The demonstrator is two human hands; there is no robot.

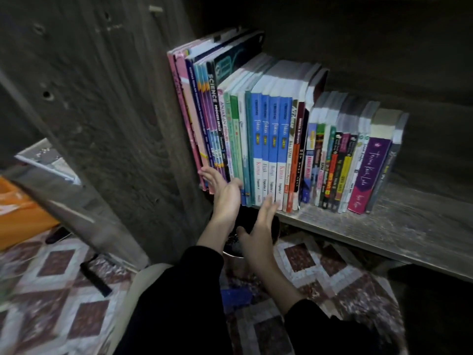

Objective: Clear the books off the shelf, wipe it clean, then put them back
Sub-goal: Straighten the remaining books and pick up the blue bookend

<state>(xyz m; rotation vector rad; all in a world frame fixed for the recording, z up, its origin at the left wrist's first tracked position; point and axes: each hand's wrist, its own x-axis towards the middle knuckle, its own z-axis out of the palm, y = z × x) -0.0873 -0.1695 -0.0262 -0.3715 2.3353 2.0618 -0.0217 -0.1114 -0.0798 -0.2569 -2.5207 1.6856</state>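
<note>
Books [271, 139] upright on shelf [409, 226] | my left grip [225, 193] wide, touching leftmost spines | my right grip [261, 226] wide, near blue spines

The lower ends of the tall books [199, 111] at the left of the row are covered by the left hand [222, 193], and how its fingertips meet the spines cannot be told. The right hand [258, 226] is smeared by blur, so its fingertips are not clearly parted from the blue books [271, 139] behind them. A dark round vessel [231, 252] below the shelf [409, 226] is largely hidden by both hands, and its contents cannot be made out. The shelf is cut off by the right edge, an orange object [20, 213] by the left. The print on the thin books [332, 170] is too small to be read. The patterned floor [51, 290] is blurred.
</note>
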